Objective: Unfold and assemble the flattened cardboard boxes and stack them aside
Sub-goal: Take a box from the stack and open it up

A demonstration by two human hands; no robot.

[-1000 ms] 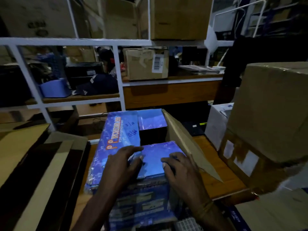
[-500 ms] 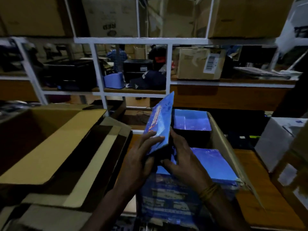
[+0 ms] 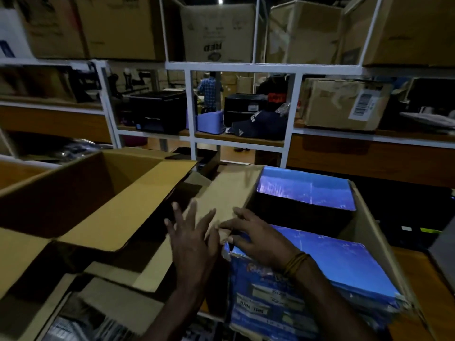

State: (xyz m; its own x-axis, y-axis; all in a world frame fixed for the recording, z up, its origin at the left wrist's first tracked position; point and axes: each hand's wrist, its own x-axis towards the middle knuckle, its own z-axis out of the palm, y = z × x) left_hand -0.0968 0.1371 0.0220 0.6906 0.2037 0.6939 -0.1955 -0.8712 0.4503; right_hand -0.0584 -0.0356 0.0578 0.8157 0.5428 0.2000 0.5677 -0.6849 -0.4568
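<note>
In front of the white metal shelves, the left hand (image 3: 194,244) had released the blue printed cardboard box's (image 3: 317,279) side flap, fingers spread, while the right hand (image 3: 261,239) now pinched its near-left corner, so assembly was unfinished.

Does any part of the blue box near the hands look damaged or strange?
Yes. The blue box has a ragged, torn upper left corner, just under the right hand.

We're seeing a wooden table (image 3: 418,271) carrying the blue printed box (image 3: 307,274); white-framed shelf (image 3: 246,140) behind is holding a black printer (image 3: 157,112), dark cap (image 3: 261,125), labelled carton (image 3: 342,104)
</note>
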